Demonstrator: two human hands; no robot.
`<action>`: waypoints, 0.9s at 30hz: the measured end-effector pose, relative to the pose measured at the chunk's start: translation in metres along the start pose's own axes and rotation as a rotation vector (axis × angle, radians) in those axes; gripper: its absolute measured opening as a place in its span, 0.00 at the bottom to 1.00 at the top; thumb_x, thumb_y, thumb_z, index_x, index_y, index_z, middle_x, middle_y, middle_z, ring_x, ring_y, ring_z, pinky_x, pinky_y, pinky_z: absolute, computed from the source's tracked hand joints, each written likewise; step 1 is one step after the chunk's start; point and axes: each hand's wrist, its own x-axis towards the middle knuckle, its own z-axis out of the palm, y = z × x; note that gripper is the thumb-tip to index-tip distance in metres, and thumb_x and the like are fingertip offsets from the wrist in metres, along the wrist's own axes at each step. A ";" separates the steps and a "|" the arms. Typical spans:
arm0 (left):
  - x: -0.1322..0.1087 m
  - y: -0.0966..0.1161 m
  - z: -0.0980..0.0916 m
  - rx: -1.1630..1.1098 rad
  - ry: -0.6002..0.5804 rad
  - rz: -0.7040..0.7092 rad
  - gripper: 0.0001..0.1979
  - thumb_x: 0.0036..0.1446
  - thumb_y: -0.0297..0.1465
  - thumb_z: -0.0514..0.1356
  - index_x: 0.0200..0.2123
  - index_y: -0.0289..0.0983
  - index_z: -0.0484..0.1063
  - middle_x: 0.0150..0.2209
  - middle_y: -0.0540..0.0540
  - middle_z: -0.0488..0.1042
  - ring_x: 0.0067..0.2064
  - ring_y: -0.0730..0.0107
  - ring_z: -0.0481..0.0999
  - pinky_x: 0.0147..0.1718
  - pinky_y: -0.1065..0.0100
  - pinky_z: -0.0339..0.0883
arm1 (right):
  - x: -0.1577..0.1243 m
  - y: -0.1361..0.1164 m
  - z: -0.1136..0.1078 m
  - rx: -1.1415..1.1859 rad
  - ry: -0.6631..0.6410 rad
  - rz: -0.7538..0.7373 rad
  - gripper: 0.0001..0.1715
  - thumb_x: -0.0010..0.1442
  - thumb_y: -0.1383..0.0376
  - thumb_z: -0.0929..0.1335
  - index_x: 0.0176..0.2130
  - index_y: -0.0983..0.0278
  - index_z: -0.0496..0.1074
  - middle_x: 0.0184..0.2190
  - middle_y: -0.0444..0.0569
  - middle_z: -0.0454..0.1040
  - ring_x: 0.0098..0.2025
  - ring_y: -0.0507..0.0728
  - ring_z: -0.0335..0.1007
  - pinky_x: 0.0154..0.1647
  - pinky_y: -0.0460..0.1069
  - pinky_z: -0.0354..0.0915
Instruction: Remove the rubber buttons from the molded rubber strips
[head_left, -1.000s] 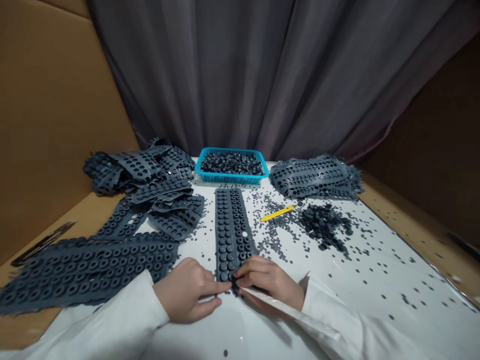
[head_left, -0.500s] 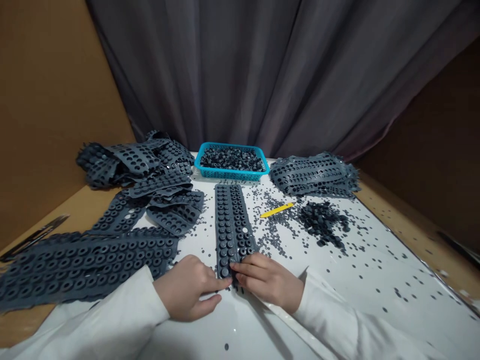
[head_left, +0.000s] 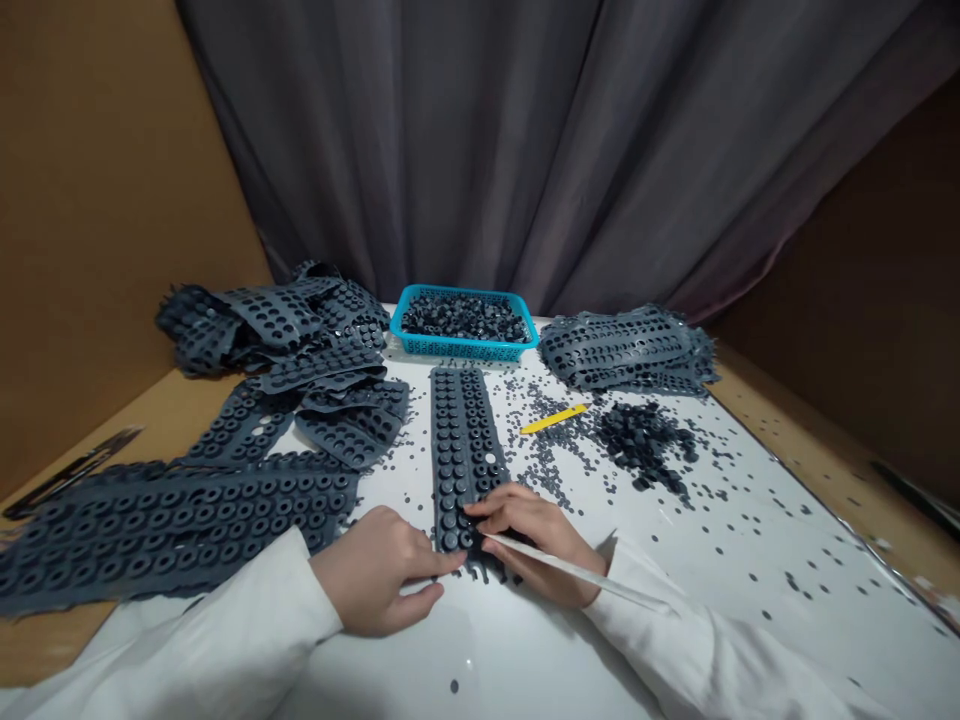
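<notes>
A dark grey pleated curtain point(head_left: 465, 150) hangs across the back, w/ brown cardboard walls point(head_left: 105, 230) at the sides. Below is a white glossy surface point(head_left: 795, 590), its far edge meeting the curtain.

On the L side lie big heaps of punched dark grey rubber sheets point(head_left: 270, 320), plus a long strip point(head_left: 172, 530) nearest the L sleeve. A neater stack of sheets point(head_left: 622, 350) sits far R. Between them at the back is a turquoise plastic basket point(head_left: 465, 350), full of small dark rubber pieces. Nearer, R of centre, is a loose heap of the same pieces point(head_left: 641, 445), w/ tiny dark discs point(head_left: 766, 615) scattered widely over the surface. A yellow strip-shaped tool point(head_left: 553, 419) lies flat among them.

The task's rubber sheet point(head_left: 461, 450) lies lengthwise at centre, just in front of the basket, its near end betw the hands. L hand point(head_left: 379, 572) rests open, fingers point(head_left: 442, 565) extended, tips just at the sheet's near end, not gripping. R hand point(head_left: 536, 545) is over the sheet's near R corner, fingers point(head_left: 487, 508) curled on it, and seems to hold a thin pale strip point(head_left: 577, 572) running back toward the wrist. Exact material: can't tell.
</notes>
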 end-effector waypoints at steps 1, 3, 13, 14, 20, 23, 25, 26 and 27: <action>0.000 0.000 0.000 0.000 -0.001 0.000 0.18 0.54 0.33 0.54 0.49 0.45 0.70 0.23 0.52 0.75 0.22 0.67 0.72 0.21 0.68 0.53 | 0.000 0.000 0.000 0.002 -0.009 -0.003 0.05 0.59 0.67 0.65 0.37 0.64 0.70 0.40 0.56 0.76 0.43 0.56 0.69 0.43 0.52 0.69; 0.000 0.000 -0.001 -0.003 -0.002 0.000 0.18 0.54 0.32 0.54 0.49 0.44 0.71 0.24 0.52 0.75 0.22 0.68 0.72 0.21 0.67 0.53 | 0.000 0.002 0.000 -0.013 -0.020 -0.016 0.04 0.59 0.67 0.66 0.37 0.64 0.70 0.40 0.55 0.77 0.43 0.56 0.69 0.43 0.51 0.68; -0.001 0.000 0.001 -0.042 -0.012 0.019 0.18 0.54 0.32 0.54 0.49 0.43 0.70 0.27 0.52 0.77 0.25 0.67 0.74 0.23 0.67 0.56 | 0.014 0.018 0.001 -0.496 -0.136 -0.356 0.05 0.61 0.71 0.63 0.36 0.66 0.70 0.46 0.55 0.74 0.40 0.58 0.68 0.41 0.53 0.69; -0.001 0.000 0.001 -0.044 -0.012 0.021 0.18 0.54 0.32 0.54 0.49 0.43 0.70 0.26 0.52 0.77 0.25 0.67 0.74 0.23 0.67 0.56 | 0.016 0.020 0.002 -0.502 -0.143 -0.337 0.05 0.61 0.71 0.63 0.36 0.66 0.69 0.47 0.56 0.74 0.41 0.58 0.68 0.41 0.53 0.69; -0.002 -0.003 0.005 -0.036 -0.036 0.036 0.20 0.55 0.33 0.53 0.52 0.42 0.67 0.25 0.52 0.76 0.25 0.66 0.74 0.23 0.66 0.55 | 0.022 0.019 -0.005 -0.254 -0.009 -0.125 0.06 0.62 0.71 0.62 0.35 0.64 0.67 0.43 0.56 0.75 0.42 0.56 0.70 0.40 0.51 0.69; -0.003 -0.004 0.006 -0.033 -0.038 0.034 0.20 0.55 0.33 0.53 0.52 0.43 0.66 0.25 0.52 0.75 0.25 0.66 0.73 0.23 0.66 0.55 | 0.019 0.013 -0.010 -0.050 0.022 0.030 0.04 0.62 0.67 0.62 0.37 0.64 0.67 0.40 0.56 0.75 0.44 0.56 0.71 0.42 0.51 0.69; -0.003 -0.005 0.007 -0.037 -0.033 0.032 0.20 0.55 0.33 0.53 0.52 0.43 0.66 0.25 0.53 0.75 0.25 0.65 0.73 0.23 0.66 0.55 | 0.017 0.010 -0.010 0.018 0.006 0.078 0.04 0.62 0.65 0.63 0.38 0.63 0.67 0.41 0.57 0.75 0.44 0.57 0.71 0.43 0.52 0.68; -0.003 -0.005 0.007 -0.040 -0.031 0.032 0.20 0.55 0.33 0.53 0.52 0.43 0.66 0.26 0.53 0.75 0.25 0.65 0.74 0.23 0.65 0.55 | 0.016 0.009 -0.010 0.036 -0.010 0.082 0.04 0.61 0.65 0.64 0.37 0.63 0.67 0.41 0.57 0.75 0.45 0.57 0.70 0.43 0.52 0.68; -0.003 -0.005 0.006 -0.043 -0.029 0.031 0.20 0.55 0.33 0.53 0.52 0.43 0.66 0.26 0.53 0.75 0.25 0.65 0.74 0.23 0.65 0.55 | 0.015 0.009 -0.009 0.046 -0.028 0.077 0.04 0.61 0.65 0.64 0.37 0.64 0.67 0.42 0.57 0.75 0.45 0.57 0.70 0.44 0.52 0.68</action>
